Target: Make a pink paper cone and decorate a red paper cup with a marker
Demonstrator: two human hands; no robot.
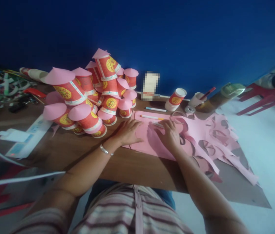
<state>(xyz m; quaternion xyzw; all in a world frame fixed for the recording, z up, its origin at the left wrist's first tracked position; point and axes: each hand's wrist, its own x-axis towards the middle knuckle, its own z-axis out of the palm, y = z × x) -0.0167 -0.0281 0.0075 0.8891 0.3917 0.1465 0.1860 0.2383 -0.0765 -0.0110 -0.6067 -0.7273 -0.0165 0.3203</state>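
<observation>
My left hand (129, 132) rests at the left edge of a pink paper sheet (147, 138), thumb and fingers spread apart, holding nothing. My right hand (169, 135) is over the right part of that sheet with its fingers curled. A small white object with dark marks (158, 124) shows at its fingertips, between thumb and forefinger; its kind is too blurred to tell. Just beyond both hands lies an orange-and-white pencil-like stick (151, 117) across the paper. A light blue and white pen (155, 109) lies farther back on the table.
Red paper cups with pink cone roofs (86, 120) are piled left. Pink cut-out scraps (215, 136) cover the right side. Behind stand a red-and-white cup (175, 100), a tape roll (190, 109) and a bottle (221, 96). A power strip (33, 138) with a white cable lies left.
</observation>
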